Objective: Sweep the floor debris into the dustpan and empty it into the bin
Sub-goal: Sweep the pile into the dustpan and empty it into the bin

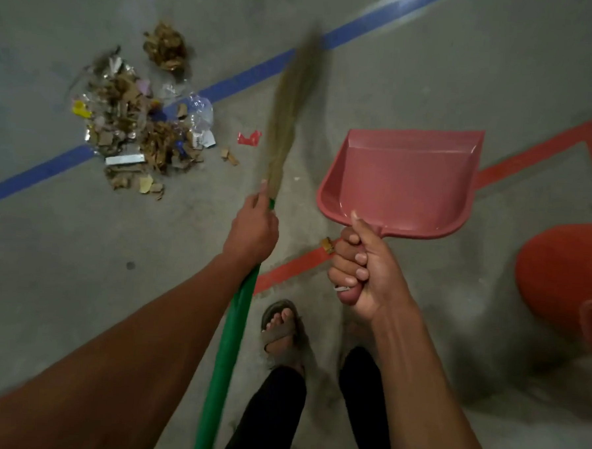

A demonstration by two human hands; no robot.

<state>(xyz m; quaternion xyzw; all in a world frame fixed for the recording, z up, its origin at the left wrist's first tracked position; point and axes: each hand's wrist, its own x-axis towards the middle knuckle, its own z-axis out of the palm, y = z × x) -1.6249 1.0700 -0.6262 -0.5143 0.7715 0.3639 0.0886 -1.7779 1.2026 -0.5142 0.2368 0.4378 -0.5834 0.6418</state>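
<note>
A heap of debris (135,123) lies on the grey floor at the upper left: cardboard bits, dry leaves, foil and clear plastic. A red scrap (249,138) lies apart, to its right. My left hand (253,227) grips the green handle of a broom (286,121) just below its straw head, which points up and away, right of the heap and blurred at the tip. My right hand (357,265) grips the handle of an empty pink dustpan (403,182), held above the floor with its mouth facing away.
An orange bin (566,276) stands at the right edge. A blue floor line (247,76) runs diagonally under the heap, and a red floor line (531,151) passes behind the dustpan. My sandalled foot (282,326) and dark trouser legs are at the bottom centre.
</note>
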